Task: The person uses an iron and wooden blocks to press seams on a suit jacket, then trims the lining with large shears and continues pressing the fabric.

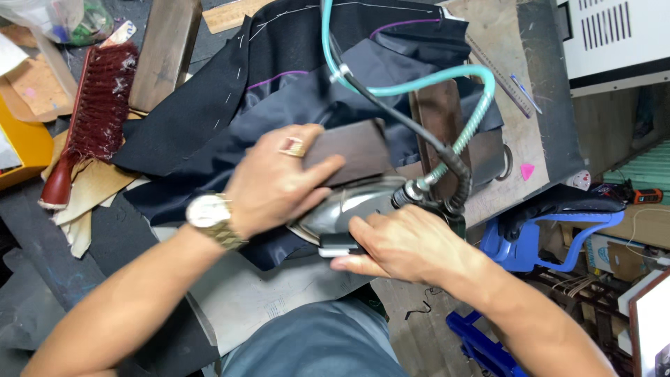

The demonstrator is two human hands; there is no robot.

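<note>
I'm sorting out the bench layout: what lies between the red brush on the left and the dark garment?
In the head view, a wooden block lies between the red brush and the dark garment, its lower end by the cloth's edge.

Cluttered worktable [537, 132] bears dark garment [230, 119], red brush [94, 119], pink chalk [527, 170], ruler [499, 75]

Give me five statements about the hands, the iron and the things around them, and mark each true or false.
1. The left hand presses a dark wooden block. True.
2. The right hand is on the steam iron. True.
3. The brush has green bristles. False: they are dark red.
4. The teal hose runs to the iron. True.
5. The fabric under the iron is white. False: it is dark navy or black.
</note>
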